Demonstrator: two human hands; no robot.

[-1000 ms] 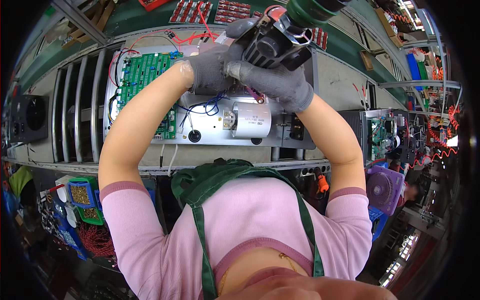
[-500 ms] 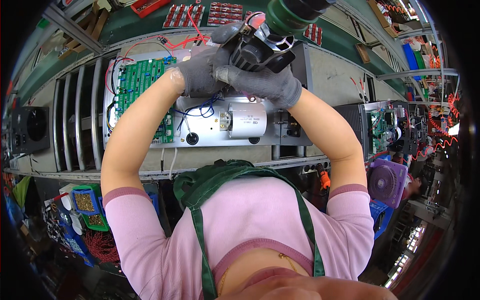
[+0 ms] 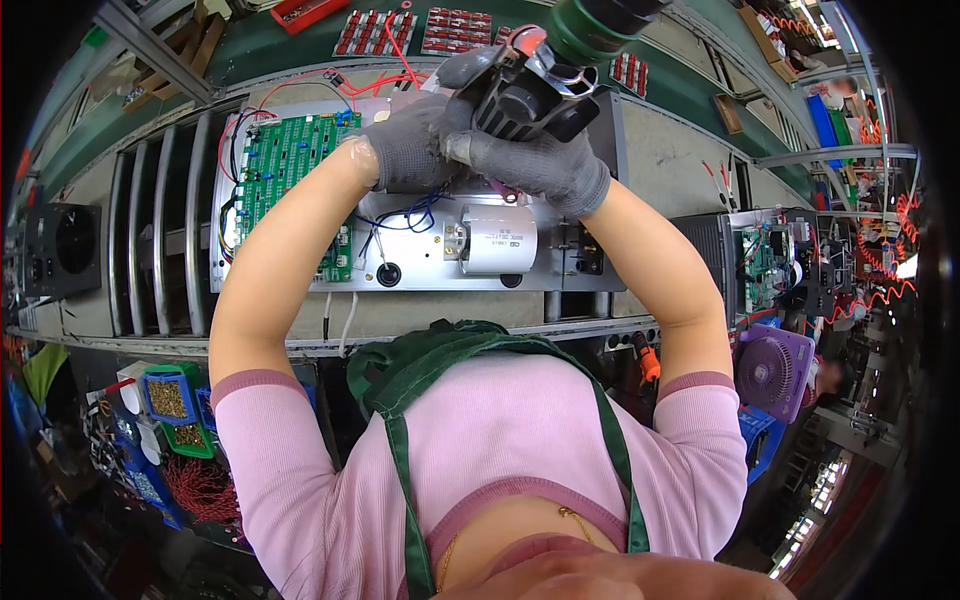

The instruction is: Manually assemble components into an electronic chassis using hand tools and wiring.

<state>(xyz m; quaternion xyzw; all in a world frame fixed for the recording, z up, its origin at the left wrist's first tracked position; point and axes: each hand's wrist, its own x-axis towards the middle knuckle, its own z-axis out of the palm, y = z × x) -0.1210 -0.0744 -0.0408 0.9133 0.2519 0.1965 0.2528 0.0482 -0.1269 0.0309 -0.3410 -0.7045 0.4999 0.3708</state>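
Note:
My right hand (image 3: 555, 170), in a grey knit glove, is closed around the lower side of a black power tool (image 3: 520, 105) with ribbed vents, silver-coloured trim and a green-and-black cylinder at its far end. My left hand (image 3: 410, 140), also gloved, meets the right one at the near left side of the tool. Its fingers are curled, and what they grip is hidden. Both hands are above a flat metal chassis (image 3: 400, 270). On the chassis are a green circuit board (image 3: 290, 160) at the left, blue wires (image 3: 405, 215) and a large white cylindrical capacitor (image 3: 500, 240).
Metal rollers (image 3: 160, 230) lie left of the chassis, with a black fan unit (image 3: 65, 250) beyond. Another opened unit (image 3: 765, 260) stands at the right, near a purple fan (image 3: 775, 370). Trays of red parts (image 3: 375, 33) lie at the back. Screw bins (image 3: 175, 400) sit lower left.
The tool and both hands have shifted slightly right and down in the picture, and the whole view has moved a little too. Both hands keep their closed grip.

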